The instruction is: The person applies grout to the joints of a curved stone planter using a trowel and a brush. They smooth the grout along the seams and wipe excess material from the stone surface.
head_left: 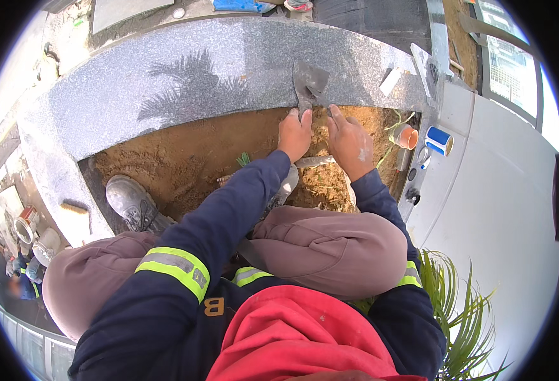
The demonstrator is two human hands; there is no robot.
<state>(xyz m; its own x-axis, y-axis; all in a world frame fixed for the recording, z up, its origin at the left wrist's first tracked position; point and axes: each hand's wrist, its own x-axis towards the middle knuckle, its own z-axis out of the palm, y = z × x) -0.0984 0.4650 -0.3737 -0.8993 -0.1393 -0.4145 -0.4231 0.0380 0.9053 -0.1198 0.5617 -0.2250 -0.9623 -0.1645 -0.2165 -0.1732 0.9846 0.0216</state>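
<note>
Just beyond the fingers (305, 122), grey trowel blade (305, 79)

Beyond the soil bed (197, 145) curves a slab (267, 47), the trowel (308, 79) over its near edge. Left of the soil bed lies a brush (74, 207); at right, a pipe (408, 137), then a can (439, 141).

A sunlit outdoor building site, shown by bare soil (184, 149), a grey stone ledge (117, 92) beyond it and buckets (28, 223) at left.
</note>
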